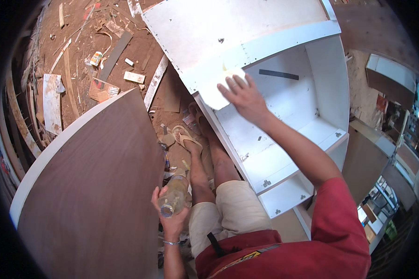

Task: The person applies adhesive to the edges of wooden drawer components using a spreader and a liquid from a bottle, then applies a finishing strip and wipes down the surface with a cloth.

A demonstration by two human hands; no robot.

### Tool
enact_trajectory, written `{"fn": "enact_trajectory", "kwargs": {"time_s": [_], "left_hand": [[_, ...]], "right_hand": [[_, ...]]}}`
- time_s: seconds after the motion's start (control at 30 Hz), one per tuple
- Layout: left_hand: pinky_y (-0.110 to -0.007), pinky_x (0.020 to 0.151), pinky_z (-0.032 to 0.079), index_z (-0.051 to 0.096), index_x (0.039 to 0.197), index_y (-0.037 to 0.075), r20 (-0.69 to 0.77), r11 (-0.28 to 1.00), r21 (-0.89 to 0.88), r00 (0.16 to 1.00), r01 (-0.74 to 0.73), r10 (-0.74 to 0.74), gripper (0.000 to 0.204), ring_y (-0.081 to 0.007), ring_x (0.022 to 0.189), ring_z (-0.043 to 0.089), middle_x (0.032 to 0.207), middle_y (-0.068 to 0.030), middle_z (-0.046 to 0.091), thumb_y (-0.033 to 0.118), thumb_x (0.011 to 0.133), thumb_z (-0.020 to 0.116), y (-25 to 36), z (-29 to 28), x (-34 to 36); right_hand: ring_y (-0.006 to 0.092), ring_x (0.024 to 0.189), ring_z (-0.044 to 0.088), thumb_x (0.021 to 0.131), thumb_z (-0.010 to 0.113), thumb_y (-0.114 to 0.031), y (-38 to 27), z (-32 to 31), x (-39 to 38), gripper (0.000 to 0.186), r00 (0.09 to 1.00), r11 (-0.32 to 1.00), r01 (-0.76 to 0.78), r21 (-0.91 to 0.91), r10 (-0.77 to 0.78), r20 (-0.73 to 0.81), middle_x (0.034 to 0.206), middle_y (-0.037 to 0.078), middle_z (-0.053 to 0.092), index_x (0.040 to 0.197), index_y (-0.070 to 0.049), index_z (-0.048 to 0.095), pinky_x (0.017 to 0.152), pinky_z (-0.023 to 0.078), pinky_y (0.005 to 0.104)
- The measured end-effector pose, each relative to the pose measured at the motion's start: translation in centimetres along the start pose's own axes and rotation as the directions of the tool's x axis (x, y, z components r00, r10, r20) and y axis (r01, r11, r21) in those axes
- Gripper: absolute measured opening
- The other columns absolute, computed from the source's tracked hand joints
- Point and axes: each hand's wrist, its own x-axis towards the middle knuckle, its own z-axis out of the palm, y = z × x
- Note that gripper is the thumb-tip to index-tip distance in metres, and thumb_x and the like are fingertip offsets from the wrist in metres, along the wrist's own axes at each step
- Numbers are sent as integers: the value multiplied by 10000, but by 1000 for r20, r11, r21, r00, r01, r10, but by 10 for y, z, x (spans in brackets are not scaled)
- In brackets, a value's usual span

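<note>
My left hand (173,224) is wrapped round a clear glass bottle (176,194) with yellowish contents; its open neck tilts toward me. Ahead and to the right, my right hand (247,98) holds a white cloth or pad (213,93) against the edge of a white cabinet (251,51). The fingers bend over the cloth, and their tips rest on its upper face. A small yellowish wet patch shows on the panel just beyond it. Inside the cabinet's open compartment lies a dark flat strip (278,74). Several metal hinge plates sit along the near edges.
A large brown wood-grain panel (93,186) with a white edge stands close on my left. Wood scraps, strips and a small carton (96,58) litter the earth floor (88,28). My sandalled feet stand between panel and cabinet. More cabinet pieces (390,79) are at the right.
</note>
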Motion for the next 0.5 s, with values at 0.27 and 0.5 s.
{"fn": "enact_trajectory", "kwargs": {"time_s": [0.27, 0.5], "left_hand": [[-431, 1182, 391, 244, 1583, 70, 44, 988, 75, 990, -135, 132, 1055, -270, 1395, 456, 1488, -126, 487, 2, 700, 817, 23, 7, 15], [-425, 1194, 375, 252, 1579, 75, 39, 981, 106, 987, -162, 159, 1035, -270, 1402, 446, 1501, -121, 484, -12, 709, 806, 42, 18, 29]], "right_hand": [[378, 1360, 523, 952, 579, -99, 55, 24, 30, 488, 993, 997, -26, -76, 18, -116, 1407, 154, 598, 1433, -178, 580, 1129, 392, 626], [402, 1319, 559, 975, 537, -117, 48, 19, 2, 398, 998, 999, -48, -8, 47, -52, 1372, 193, 625, 1360, -139, 636, 1129, 390, 635]]}}
